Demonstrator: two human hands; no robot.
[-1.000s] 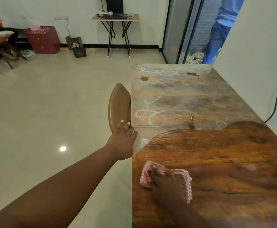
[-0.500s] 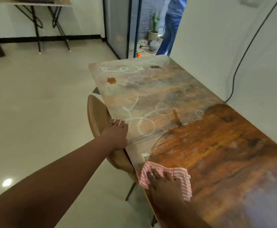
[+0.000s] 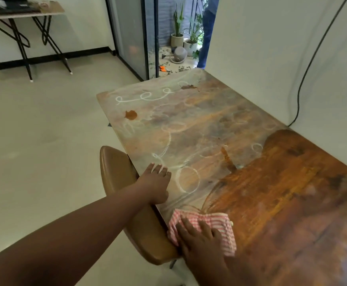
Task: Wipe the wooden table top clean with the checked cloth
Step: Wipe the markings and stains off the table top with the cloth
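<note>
Head view: our right hand [image 3: 201,238] presses flat on the checked cloth [image 3: 203,229] at the near left edge of the wooden table top [image 3: 281,203]. Chalky loops [image 3: 187,179] lie ahead, toward the far edge. Our left hand [image 3: 155,185], fingers flat, rests on the left edge beside the chair [image 3: 127,203].
</note>
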